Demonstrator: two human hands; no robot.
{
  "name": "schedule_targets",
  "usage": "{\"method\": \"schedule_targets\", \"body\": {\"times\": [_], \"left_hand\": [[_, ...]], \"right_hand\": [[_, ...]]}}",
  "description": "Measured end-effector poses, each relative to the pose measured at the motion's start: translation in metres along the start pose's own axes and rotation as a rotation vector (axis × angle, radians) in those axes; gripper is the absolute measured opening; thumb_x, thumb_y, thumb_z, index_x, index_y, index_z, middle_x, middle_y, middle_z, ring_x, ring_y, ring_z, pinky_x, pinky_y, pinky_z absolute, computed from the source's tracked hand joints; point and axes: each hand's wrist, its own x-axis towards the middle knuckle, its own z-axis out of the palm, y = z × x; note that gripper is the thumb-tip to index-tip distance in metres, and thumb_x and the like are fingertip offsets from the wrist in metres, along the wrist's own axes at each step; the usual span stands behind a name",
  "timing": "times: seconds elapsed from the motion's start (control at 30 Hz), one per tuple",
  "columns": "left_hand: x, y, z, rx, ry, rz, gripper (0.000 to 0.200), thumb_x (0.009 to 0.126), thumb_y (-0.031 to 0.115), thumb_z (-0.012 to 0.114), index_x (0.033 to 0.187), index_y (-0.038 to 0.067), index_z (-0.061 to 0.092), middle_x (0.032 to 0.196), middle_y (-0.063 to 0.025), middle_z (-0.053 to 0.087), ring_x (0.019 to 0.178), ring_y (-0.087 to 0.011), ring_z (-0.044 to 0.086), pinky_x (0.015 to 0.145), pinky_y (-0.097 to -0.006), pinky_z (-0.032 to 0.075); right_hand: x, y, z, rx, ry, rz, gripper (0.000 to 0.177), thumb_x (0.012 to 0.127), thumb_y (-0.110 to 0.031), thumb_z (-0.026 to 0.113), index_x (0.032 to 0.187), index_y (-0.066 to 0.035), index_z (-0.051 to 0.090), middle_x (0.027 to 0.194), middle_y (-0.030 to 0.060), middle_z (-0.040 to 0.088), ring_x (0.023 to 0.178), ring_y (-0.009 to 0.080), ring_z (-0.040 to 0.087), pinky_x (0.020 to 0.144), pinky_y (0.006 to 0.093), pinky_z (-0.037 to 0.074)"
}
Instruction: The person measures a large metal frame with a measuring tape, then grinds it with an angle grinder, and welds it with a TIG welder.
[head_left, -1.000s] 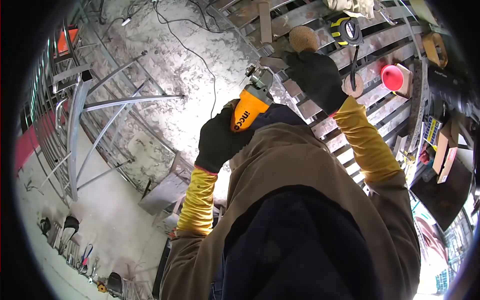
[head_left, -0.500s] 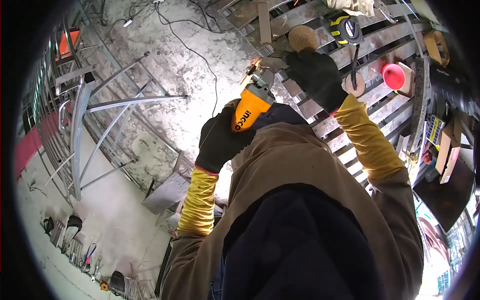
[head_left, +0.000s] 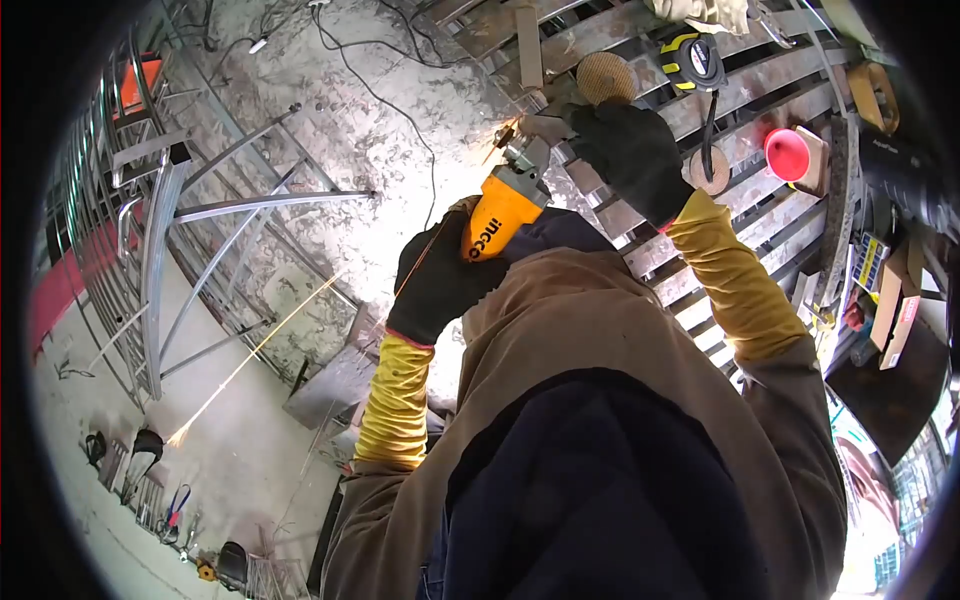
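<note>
An orange angle grinder (head_left: 503, 215) is gripped by my left hand (head_left: 437, 278), gloved in black with the fingers wrapped round its body. Its grey head points up towards a small metal piece (head_left: 545, 128), and sparks glow where the two meet. My right hand (head_left: 635, 158), also in a black glove, is closed on the other end of that piece at the edge of the slatted metal table (head_left: 745, 225). Just above my right hand lies a round tan disc (head_left: 606, 77). Yellow sleeves cover both forearms.
A yellow-black tape measure (head_left: 692, 62), a red cup (head_left: 788, 154) and a second disc (head_left: 709, 168) rest on the slats. Bent metal bars (head_left: 160, 270) stand at left. A dark cable (head_left: 400, 110) runs over the floor. Cartons (head_left: 897, 300) sit at far right.
A long thin spark streak now shoots down and left across the floor. The grinder and my left hand have shifted very slightly; my right hand stays in place.
</note>
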Motion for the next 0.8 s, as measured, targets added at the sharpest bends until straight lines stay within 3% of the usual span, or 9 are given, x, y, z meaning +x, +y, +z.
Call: {"method": "schedule_targets", "body": {"times": [0.17,0.3,0.4,0.5,0.8], "left_hand": [[0.003,0.009,-0.006,-0.047,-0.058,-0.072,0.069,0.079,0.026,0.086,0.138,0.001,0.060,0.101,-0.0155,0.078,0.087,-0.0324,0.078,0.078,-0.0408,0.061],[0.006,0.014,-0.004,0.023,0.000,-0.003,0.069,0.080,0.027,0.087,0.137,0.000,0.060,0.102,-0.0166,0.078,0.090,-0.0332,0.078,0.079,-0.0409,0.061],[0.007,0.010,-0.002,-0.046,-0.031,-0.055,0.070,0.080,0.030,0.088,0.138,0.001,0.060,0.104,-0.0166,0.077,0.092,-0.0334,0.077,0.080,-0.0410,0.061],[0.009,0.003,0.000,0.055,-0.002,-0.016,0.071,0.080,0.032,0.088,0.139,0.003,0.061,0.105,-0.0158,0.077,0.093,-0.0336,0.077,0.080,-0.0412,0.061],[-0.011,0.003,0.014,-0.046,-0.031,-0.172,0.075,0.077,0.031,0.091,0.140,0.004,0.060,0.104,-0.0167,0.077,0.090,-0.0317,0.078,0.077,-0.0397,0.062]], "right_hand": [[-0.001,0.001,0.002,0.009,0.005,0.002,0.035,0.086,-0.022,0.076,0.119,-0.016,0.066,0.099,0.0048,0.065,0.095,0.0278,0.066,0.078,0.0411,0.056],[-0.001,0.001,0.001,0.018,-0.041,0.025,0.030,0.086,-0.021,0.076,0.114,-0.015,0.066,0.101,0.0048,0.066,0.095,0.0274,0.066,0.078,0.0407,0.056],[0.000,0.000,0.001,0.065,0.054,-0.017,0.027,0.086,-0.020,0.075,0.111,-0.015,0.067,0.102,0.0043,0.067,0.095,0.0265,0.066,0.078,0.0398,0.056],[0.003,0.001,-0.002,-0.041,-0.088,0.019,0.027,0.086,-0.020,0.074,0.112,-0.015,0.068,0.103,0.0029,0.068,0.096,0.0256,0.066,0.080,0.0396,0.056],[0.002,-0.005,-0.003,-0.039,-0.077,0.055,0.033,0.087,-0.025,0.075,0.118,-0.016,0.068,0.100,0.0015,0.068,0.094,0.0253,0.068,0.075,0.0404,0.056]]}}
